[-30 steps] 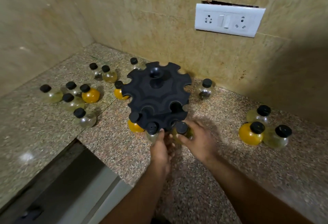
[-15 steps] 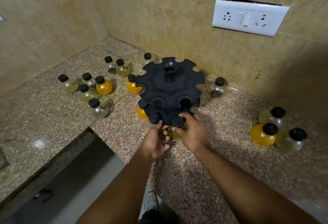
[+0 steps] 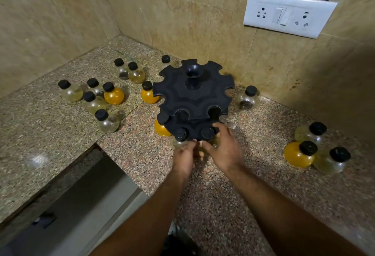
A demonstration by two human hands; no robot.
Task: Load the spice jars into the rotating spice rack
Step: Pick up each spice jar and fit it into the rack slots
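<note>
The black two-tier spice rack (image 3: 192,97) stands on the granite counter near the wall corner. Its lower tier carries three black-capped jars: an orange jar (image 3: 161,129) at the left, a clear jar (image 3: 180,135) at the front, and a yellowish jar (image 3: 208,132) beside it. My right hand (image 3: 224,151) curls round that yellowish jar, thumb below and fingers at the rack's rim. My left hand (image 3: 183,157) sits just left of it, fingertips touching the lower tier's front edge below the clear jar. The upper tier's slots hold nothing.
Several loose jars (image 3: 101,101) stand left of the rack, two of them orange. One clear jar (image 3: 247,99) is at the rack's right by the wall. Three more jars (image 3: 308,150) are grouped far right. The counter edge (image 3: 97,144) steps down at the front left.
My right hand has carried the yellowish jar forward until its cap sits in the lower tier's front slot. My left hand stayed at the rack's front edge. The view has shifted slightly.
</note>
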